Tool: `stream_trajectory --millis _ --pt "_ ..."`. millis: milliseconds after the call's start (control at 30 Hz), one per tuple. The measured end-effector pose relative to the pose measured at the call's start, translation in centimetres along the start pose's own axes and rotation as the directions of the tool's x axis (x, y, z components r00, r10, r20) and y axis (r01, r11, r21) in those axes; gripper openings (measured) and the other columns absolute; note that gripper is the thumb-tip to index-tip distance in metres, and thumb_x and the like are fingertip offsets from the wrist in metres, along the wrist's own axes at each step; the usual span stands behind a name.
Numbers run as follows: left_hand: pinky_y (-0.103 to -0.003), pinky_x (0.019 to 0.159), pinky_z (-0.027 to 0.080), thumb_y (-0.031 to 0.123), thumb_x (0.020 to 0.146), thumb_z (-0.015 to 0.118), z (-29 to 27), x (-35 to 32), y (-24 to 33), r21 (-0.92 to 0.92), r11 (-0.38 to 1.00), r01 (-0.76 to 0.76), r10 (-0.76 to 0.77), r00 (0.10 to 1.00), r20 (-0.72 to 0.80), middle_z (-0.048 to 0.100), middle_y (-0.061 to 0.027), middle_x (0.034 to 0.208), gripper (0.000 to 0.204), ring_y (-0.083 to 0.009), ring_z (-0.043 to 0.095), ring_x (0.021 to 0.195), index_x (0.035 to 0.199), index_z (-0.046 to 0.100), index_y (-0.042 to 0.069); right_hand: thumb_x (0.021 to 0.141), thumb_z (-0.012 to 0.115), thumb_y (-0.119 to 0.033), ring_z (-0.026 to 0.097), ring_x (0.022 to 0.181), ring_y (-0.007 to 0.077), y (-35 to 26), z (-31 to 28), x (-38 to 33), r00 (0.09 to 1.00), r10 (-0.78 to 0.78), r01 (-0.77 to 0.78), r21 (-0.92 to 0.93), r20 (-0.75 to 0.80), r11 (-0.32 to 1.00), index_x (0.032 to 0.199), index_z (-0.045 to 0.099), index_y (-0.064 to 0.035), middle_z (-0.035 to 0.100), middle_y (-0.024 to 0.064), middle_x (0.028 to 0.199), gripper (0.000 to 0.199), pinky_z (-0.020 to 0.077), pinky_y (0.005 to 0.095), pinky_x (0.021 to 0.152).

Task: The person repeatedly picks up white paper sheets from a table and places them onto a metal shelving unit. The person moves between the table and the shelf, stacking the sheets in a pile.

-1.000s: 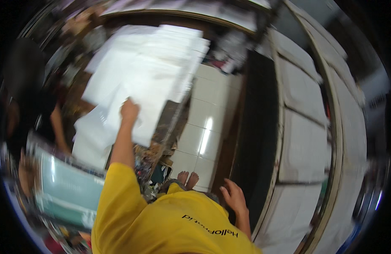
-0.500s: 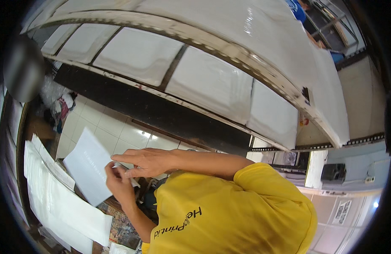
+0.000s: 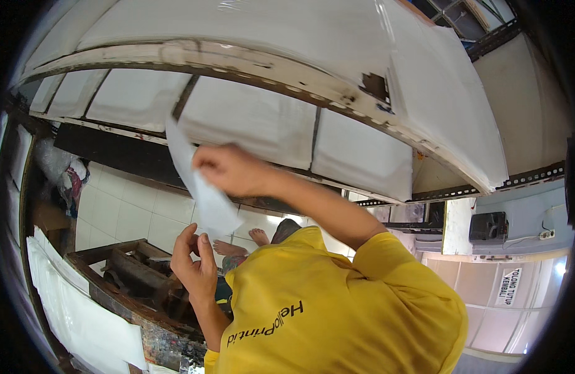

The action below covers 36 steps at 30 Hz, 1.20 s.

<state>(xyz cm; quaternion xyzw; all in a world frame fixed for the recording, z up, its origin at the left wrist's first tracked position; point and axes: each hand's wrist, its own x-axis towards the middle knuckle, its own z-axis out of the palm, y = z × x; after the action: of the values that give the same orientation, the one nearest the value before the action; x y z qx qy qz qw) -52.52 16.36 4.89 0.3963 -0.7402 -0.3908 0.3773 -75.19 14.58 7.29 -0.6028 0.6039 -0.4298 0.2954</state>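
My right hand (image 3: pixel 228 169) grips a thin white sheet (image 3: pixel 208 202) by its edge. The sheet hangs at a slant and is blurred by motion, in front of the lower shelf. Just below its lower end, my left hand (image 3: pixel 196 265) is raised with thumb and forefinger apart, holding nothing. Beneath the left hand stands a worn, paint-spattered wooden bench or frame (image 3: pixel 100 283) with an open inside. Beside it, at the left, lies a stack of white sheets (image 3: pixel 82 318).
A long metal rack (image 3: pixel 237 55) spans the top, with white sheets on its upper level (image 3: pixel 287 25) and white panels below. Clear plastic and cloth (image 3: pixel 69 177) lie in the far left corner. A black box-shaped device (image 3: pixel 488 228) is at the right. My bare feet are on white tiles (image 3: pixel 135 206).
My right hand has lifted the white sheet up and away from the bench. My left hand has let go of it. The view has shifted, showing more of the wooden bench and my feet.
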Motion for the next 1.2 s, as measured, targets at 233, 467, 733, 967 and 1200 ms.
stream_trajectory --millis 233,467,733,967,1200 --pt "-0.030 0.059 0.047 0.010 0.092 0.062 4.5 -1.7 -2.9 0.034 0.988 0.148 -0.152 0.974 0.170 0.064 -0.0132 0.081 0.022 -0.0176 0.057 0.065 0.108 0.063 -0.006 0.090 0.068 -0.016 0.057 0.082 0.0134 12.1 -22.3 -17.9 0.775 0.208 -0.406 -0.219 -0.596 0.887 0.105 0.063 -0.0067 0.061 0.0031 0.092 0.018 0.0503 0.0295 0.073" --pt "-0.031 0.059 0.049 0.016 0.093 0.060 9.0 -5.3 -12.7 0.011 0.906 0.423 -0.398 0.842 0.363 0.064 -0.0123 0.077 0.027 -0.0184 0.062 0.064 0.108 0.062 -0.006 0.088 0.067 -0.026 0.057 0.104 0.0253 24.7 -33.3 -41.8 0.497 0.300 -0.779 -0.267 -0.814 0.567 0.119 0.061 -0.0087 0.065 0.0097 0.109 0.035 0.0436 0.0403 0.093" --pt "-0.031 0.059 0.053 0.019 0.092 0.062 12.7 -9.4 -17.1 0.018 0.831 0.555 -0.497 0.728 0.472 0.066 -0.0112 0.077 0.029 -0.0158 0.064 0.064 0.110 0.062 -0.005 0.085 0.062 -0.017 0.056 0.056 0.0136 22.2 -31.2 -42.7 0.443 0.161 -0.829 -0.334 -0.882 0.448 0.105 0.063 -0.0024 0.063 0.0079 0.076 0.025 0.0460 0.0307 0.052" --pt "-0.032 0.060 0.053 0.017 0.092 0.063 12.9 -11.0 -16.8 -0.012 0.816 0.578 -0.519 0.740 0.428 0.066 -0.0112 0.075 0.025 -0.0180 0.064 0.064 0.103 0.063 -0.005 0.083 0.059 -0.018 0.066 0.092 0.0314 20.9 -31.8 -42.4 0.480 0.103 -0.864 -0.448 -0.871 0.231 0.109 0.061 -0.0024 0.068 0.0173 0.097 0.030 0.0498 0.0408 0.085" --pt "-0.032 0.060 0.053 0.016 0.092 0.063 11.8 -12.4 -18.3 0.041 0.778 0.626 -0.591 0.709 0.385 0.067 -0.0115 0.078 0.023 -0.0181 0.066 0.067 0.104 0.063 -0.003 0.080 0.057 -0.014 0.067 0.097 0.0337 23.2 -33.1 -44.2 0.377 0.160 -0.921 -0.353 -0.912 0.163 0.113 0.057 -0.0020 0.068 0.0189 0.100 0.036 0.0498 0.0428 0.089"
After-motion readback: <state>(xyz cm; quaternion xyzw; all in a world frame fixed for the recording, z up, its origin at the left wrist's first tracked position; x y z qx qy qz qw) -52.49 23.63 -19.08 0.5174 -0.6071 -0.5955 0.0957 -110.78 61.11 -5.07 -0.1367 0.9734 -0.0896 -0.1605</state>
